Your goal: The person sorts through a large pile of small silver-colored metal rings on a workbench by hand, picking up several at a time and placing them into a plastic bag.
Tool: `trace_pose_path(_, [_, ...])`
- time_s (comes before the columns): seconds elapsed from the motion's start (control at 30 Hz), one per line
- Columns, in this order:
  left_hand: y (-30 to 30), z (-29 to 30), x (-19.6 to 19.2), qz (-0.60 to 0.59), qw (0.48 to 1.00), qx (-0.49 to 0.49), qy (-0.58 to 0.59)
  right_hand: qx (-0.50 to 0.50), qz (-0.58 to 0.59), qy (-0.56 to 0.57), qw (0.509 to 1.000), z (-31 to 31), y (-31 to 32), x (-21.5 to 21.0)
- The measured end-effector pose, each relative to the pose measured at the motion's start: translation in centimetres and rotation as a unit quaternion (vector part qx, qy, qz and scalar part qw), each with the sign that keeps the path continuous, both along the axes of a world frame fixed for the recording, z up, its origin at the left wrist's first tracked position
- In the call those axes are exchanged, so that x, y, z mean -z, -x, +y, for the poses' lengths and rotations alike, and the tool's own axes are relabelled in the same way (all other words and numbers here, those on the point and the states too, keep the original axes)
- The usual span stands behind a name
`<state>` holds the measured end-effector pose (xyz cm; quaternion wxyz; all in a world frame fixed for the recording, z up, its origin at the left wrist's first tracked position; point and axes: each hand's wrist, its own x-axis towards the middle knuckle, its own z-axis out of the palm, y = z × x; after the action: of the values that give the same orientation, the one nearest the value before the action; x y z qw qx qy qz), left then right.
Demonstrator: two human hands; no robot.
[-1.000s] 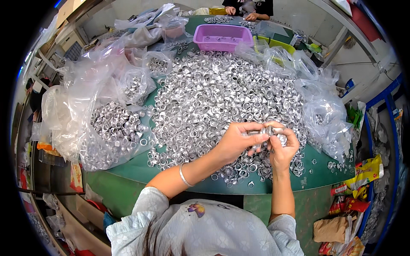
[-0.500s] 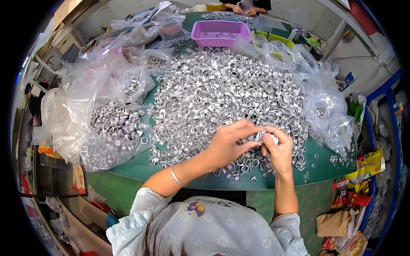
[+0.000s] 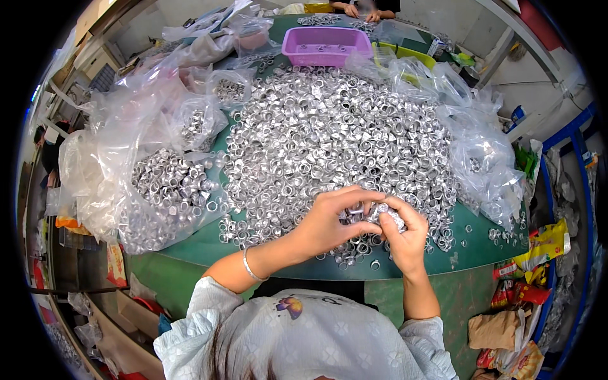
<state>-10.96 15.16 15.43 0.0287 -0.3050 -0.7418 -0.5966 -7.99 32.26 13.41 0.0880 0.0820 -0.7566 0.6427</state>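
A broad heap of silver metal rings (image 3: 335,139) covers the middle of the green table (image 3: 190,248). Over its near edge my hands meet at the fingertips. My right hand (image 3: 407,244) curls around a small cluster of silver rings (image 3: 391,217), its thumb pressed against them. From the left, my left hand (image 3: 320,221) arches its thumb and fingers to the same cluster, tips closed at its side. Exactly which ring the left fingertips grip is partly hidden. Loose rings show through the gap between my left thumb and forefinger.
Clear plastic bags (image 3: 107,171) with more rings crowd the left side; other plastic bags (image 3: 484,164) lie on the right. At the back stand a purple basket (image 3: 326,58) and a yellow-green basket (image 3: 405,56). Across the table are another person's hands (image 3: 361,12).
Both hands have shifted slightly left and toward me. My right hand has turned, so more of the silver rings in it shows. My left thumb and forefinger have spread a little wider.
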Motion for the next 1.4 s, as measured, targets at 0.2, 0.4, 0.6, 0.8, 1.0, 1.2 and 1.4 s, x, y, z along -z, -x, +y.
trace_pose_path(0.2, [0.0,-0.4,0.9,0.065,0.997,0.002,0.047,-0.011,-0.003,-0.04,0.999,0.2,-0.6,0.1])
trace_pose_path(0.4, [0.5,-2.1,0.4,0.098,0.99,-0.06,0.084,0.029,0.088,-0.059,0.994,0.3,-1.2,0.2])
trace_pose_path(0.6, [3.6,-1.2,0.7,0.012,0.992,-0.123,-0.038,-0.036,-0.024,0.161,0.986,-0.5,0.3,-0.1])
trace_pose_path(0.8, [8.5,-3.5,3.0,-0.173,0.953,-0.227,-0.097,-0.079,-0.247,0.566,0.782,3.3,3.2,2.0])
trace_pose_path(1.0, [7.1,-4.1,6.2,-0.551,0.643,0.07,-0.528,0.105,-0.133,0.226,0.959,8.2,7.7,3.5])
trace_pose_path(1.2, [3.8,-1.3,6.5,-0.605,0.654,0.057,-0.451,0.275,0.005,-0.433,0.858,10.1,13.9,0.8])
trace_pose_path(1.4, [2.5,-0.1,4.7,-0.55,0.778,0.005,-0.302,0.28,0.019,-0.483,0.83,8.1,13.3,0.7])
